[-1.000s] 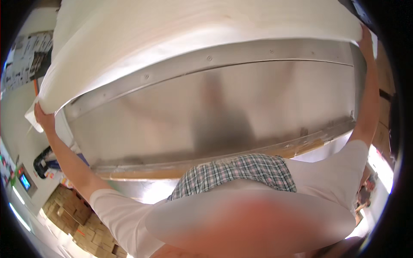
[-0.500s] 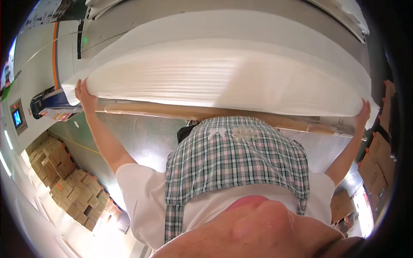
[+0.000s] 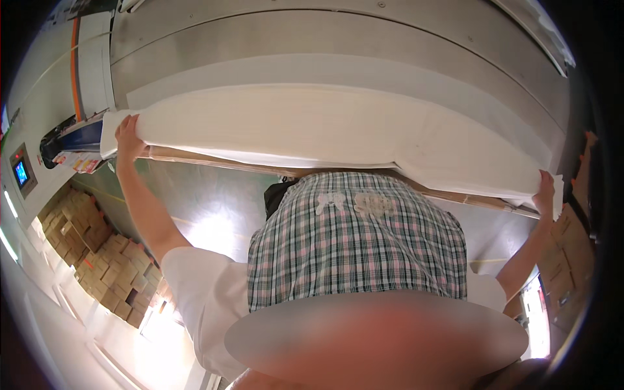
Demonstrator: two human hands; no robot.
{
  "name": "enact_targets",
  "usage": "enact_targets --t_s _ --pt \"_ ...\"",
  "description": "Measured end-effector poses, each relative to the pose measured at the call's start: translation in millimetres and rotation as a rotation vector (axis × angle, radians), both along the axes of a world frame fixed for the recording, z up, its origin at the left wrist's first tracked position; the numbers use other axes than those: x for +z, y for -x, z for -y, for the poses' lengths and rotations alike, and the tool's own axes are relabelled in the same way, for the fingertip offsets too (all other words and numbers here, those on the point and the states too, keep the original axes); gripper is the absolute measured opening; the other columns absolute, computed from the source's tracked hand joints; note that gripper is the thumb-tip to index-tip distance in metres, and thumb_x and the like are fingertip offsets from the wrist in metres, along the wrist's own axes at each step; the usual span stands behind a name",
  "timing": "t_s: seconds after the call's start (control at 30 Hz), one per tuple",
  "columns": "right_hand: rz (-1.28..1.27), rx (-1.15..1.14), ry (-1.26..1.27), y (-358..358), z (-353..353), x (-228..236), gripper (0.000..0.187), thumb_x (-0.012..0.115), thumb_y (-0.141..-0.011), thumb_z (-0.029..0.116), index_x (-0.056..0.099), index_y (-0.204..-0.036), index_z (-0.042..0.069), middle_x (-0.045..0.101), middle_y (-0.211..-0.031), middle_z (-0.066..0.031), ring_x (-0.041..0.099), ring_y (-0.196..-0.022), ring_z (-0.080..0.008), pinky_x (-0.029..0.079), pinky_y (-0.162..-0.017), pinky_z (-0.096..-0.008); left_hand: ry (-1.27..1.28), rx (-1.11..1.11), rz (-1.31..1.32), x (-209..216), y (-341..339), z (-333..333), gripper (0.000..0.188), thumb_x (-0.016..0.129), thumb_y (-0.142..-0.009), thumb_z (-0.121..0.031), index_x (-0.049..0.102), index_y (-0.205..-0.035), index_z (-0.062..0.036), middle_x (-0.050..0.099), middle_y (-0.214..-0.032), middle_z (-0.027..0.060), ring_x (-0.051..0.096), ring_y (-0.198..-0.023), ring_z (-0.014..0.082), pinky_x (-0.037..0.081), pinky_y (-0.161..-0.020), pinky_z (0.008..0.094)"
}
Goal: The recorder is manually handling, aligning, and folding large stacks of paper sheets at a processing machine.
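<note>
A wide white fabric sheet (image 3: 292, 123) spans the grey metal machine bed (image 3: 260, 36) in front of me, its near edge hanging over the front. My left hand (image 3: 129, 135) is closed on the sheet's near left corner, fingers over the top. At the near right corner my right hand (image 3: 545, 195) grips the same sheet, thumb and part of the fingers showing. Along the front edge runs a brown wrapped bar (image 3: 188, 157), partly covered by the cloth. A small fold breaks the near edge right of the middle. The fabric's underside is hidden.
A white machine side panel with a small lit screen (image 3: 21, 171) stands at left. Below it are stacked cardboard boxes (image 3: 117, 286) on the floor. More brown cartons (image 3: 569, 260) stand at right. My checked apron (image 3: 357, 240) is close to the front bar.
The sheet's far edge has come nearer to me, baring more metal bed. Its ripples have smoothed out, and the near edge now covers more of the brown bar. Both hands keep their grip.
</note>
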State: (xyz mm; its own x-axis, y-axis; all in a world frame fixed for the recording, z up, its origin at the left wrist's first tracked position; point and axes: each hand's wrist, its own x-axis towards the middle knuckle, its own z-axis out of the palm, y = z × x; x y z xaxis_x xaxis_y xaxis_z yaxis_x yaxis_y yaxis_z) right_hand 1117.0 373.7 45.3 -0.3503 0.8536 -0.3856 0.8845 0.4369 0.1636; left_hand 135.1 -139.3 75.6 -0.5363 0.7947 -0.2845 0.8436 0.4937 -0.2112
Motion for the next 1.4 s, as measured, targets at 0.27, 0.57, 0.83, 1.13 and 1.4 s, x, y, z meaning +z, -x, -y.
enact_targets --t_s 0.27,0.57,0.83,1.13,1.4 --pt "0.375 -0.178 0.621 49.3 -166.4 -59.9 0.088 0.056 -0.044 -0.019 0.043 -0.124 0.016 0.051 -0.116 -0.0172 0.049 -0.108 -0.0339 0.045 -0.084 -0.0375 0.304 0.259 0.397 -43.9 55.8 -135.3 0.051 0.046 -0.067 0.001 0.055 -0.114 -0.0173 0.061 -0.102 0.0155 0.056 -0.098 0.0325 0.043 -0.086 0.038" --pt "0.225 -0.392 0.237 -23.1 -199.1 -40.6 0.066 0.051 -0.061 -0.012 0.048 -0.121 0.016 0.051 -0.118 -0.016 0.053 -0.105 -0.0281 0.044 -0.084 -0.0354 -0.431 -0.035 0.167 -38.7 -20.9 -170.2 0.03 0.045 -0.079 -0.004 0.06 -0.104 -0.0122 0.061 -0.103 0.0123 0.057 -0.099 0.0242 0.043 -0.086 0.0337" --pt "-0.847 0.314 0.052 291.8 -10.8 32.5 0.039 0.057 -0.081 0.008 0.049 -0.119 0.007 0.054 -0.117 -0.0078 0.051 -0.108 -0.0181 0.039 -0.092 -0.0304 -0.693 -0.49 0.911 16.7 -311.1 -220.8 0.03 0.059 -0.073 -0.001 0.056 -0.102 -0.006 0.057 -0.104 0.0096 0.054 -0.101 0.0259 0.044 -0.088 0.0382" --pt "-0.998 0.909 -0.03 535.3 133.8 21.9 0.031 0.058 -0.066 -0.002 0.055 -0.096 0.006 0.055 -0.093 -0.0106 0.051 -0.087 -0.029 0.041 -0.083 -0.0376 -0.876 -0.493 0.494 -28.1 -320.6 -211.8 0.028 0.058 -0.077 -0.019 0.057 -0.102 -0.0077 0.056 -0.107 0.0114 0.052 -0.1 0.0289 0.038 -0.088 0.046" --pt "-0.989 0.733 0.02 524.7 166.4 50.8 0.017 0.059 -0.067 -0.003 0.052 -0.081 0.004 0.055 -0.093 -0.0082 0.052 -0.089 -0.0265 0.046 -0.073 -0.0337 -0.649 -0.264 -0.047 -43.9 -104.9 -103.5 0.024 0.054 -0.075 -0.017 0.061 -0.095 -0.0074 0.06 -0.097 0.0152 0.051 -0.096 0.0358 0.038 -0.085 0.0455"
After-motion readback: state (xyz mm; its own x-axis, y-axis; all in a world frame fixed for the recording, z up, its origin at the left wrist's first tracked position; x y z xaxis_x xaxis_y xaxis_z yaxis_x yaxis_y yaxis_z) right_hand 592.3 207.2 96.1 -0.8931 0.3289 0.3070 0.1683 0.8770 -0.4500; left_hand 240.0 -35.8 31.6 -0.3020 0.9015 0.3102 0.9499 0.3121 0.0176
